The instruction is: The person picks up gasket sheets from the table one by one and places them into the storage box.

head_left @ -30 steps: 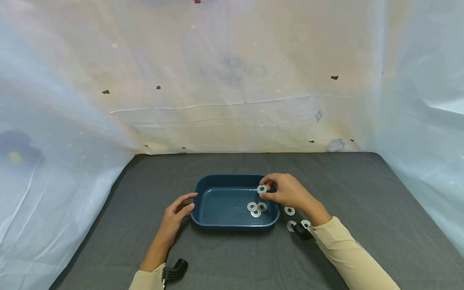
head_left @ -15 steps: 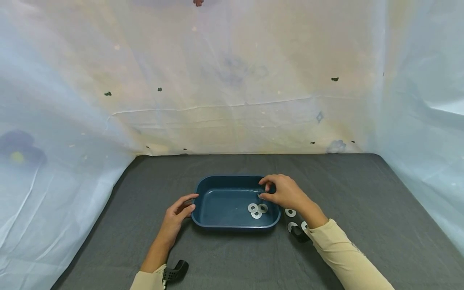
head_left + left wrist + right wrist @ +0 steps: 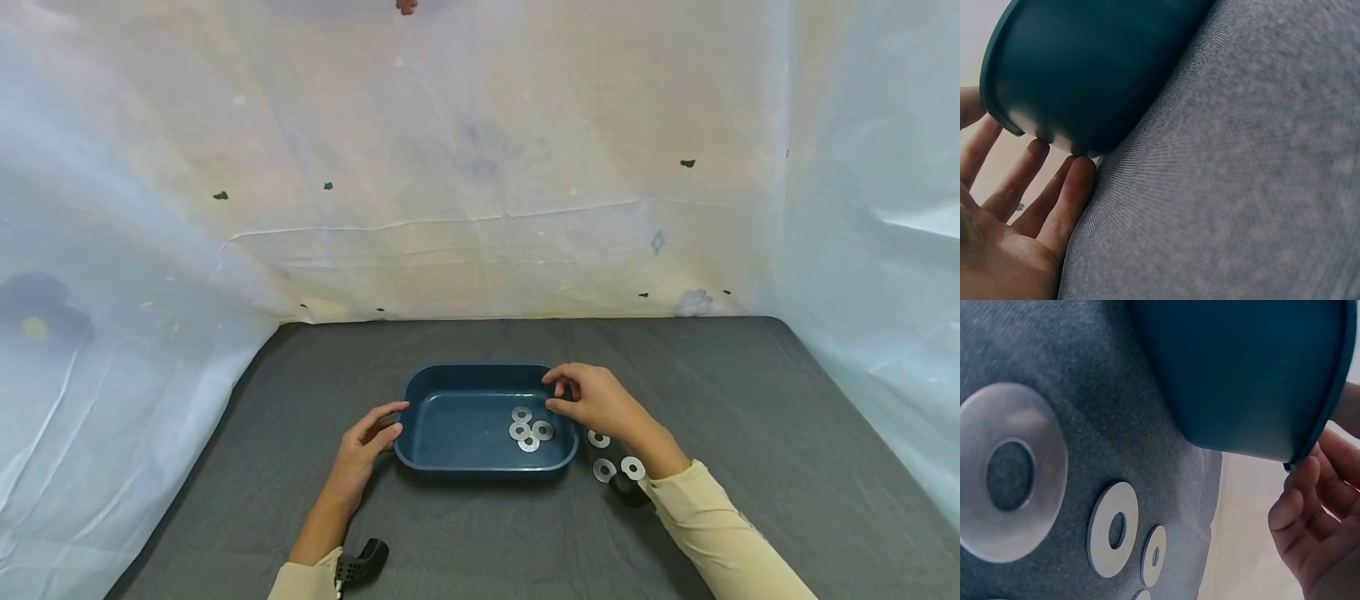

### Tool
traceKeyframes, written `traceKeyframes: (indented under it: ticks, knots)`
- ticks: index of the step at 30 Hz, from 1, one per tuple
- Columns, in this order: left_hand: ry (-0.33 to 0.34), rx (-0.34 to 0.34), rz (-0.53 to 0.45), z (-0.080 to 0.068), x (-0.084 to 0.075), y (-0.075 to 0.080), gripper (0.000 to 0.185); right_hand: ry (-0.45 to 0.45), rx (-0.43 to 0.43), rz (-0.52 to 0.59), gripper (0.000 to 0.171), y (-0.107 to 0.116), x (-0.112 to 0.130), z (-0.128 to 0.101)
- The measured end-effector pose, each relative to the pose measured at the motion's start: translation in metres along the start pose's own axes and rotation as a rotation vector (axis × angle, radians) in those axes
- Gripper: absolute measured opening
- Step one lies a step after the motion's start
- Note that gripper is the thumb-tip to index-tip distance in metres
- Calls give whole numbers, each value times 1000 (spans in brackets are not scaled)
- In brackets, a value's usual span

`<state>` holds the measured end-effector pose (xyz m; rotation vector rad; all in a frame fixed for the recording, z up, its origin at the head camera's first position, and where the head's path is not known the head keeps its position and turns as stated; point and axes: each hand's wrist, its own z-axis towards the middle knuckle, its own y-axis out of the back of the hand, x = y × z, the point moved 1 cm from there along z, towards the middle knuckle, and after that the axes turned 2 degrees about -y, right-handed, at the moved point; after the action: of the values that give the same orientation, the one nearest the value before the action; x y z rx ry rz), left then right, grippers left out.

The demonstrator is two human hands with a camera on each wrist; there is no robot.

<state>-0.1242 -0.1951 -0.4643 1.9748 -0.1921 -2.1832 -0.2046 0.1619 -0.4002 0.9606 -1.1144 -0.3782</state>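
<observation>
A dark blue tray [image 3: 480, 367] sits mid-table on grey cloth and holds several flat metal washers [image 3: 527, 429] at its right end. My right hand [image 3: 560, 392] hovers over the tray's right rim with loosely curled fingers and nothing in them. In the right wrist view, its fingers [image 3: 1310, 512] sit just off the tray's edge [image 3: 1247, 375]. My left hand [image 3: 386, 422] rests against the tray's left wall, and its straight fingers [image 3: 1066, 200] touch the tray [image 3: 1085, 69]. Three more washers [image 3: 603, 469] lie on the cloth right of the tray; the right wrist view shows them close up [image 3: 1010, 472].
The grey cloth [image 3: 750, 417] covers the whole table. Pale sheeting [image 3: 480, 208] closes off the back and both sides. A black wrist-camera mount [image 3: 363, 560] shows at my left sleeve and another [image 3: 628, 493] at my right wrist.
My right hand let go of the washer it was pinching. That washer now lies in the tray with the others. My left hand stayed put.
</observation>
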Motion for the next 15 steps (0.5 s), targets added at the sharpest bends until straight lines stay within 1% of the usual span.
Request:
traceKeyframes:
  ticks: [4, 7, 11, 15]
  knots:
    - [-4, 3, 7, -1, 0, 1, 36, 13, -7, 38, 29, 3, -1, -6]
    - [-3, 7, 9, -1, 1, 0, 37, 0, -15, 62, 30, 6, -3, -13]
    - [8, 7, 3, 0, 1, 0, 37, -37, -36, 63, 30, 12, -4, -26]
    - [2, 2, 3, 0, 0, -1, 37, -79, -62, 53, 27, 15, -8, -42]
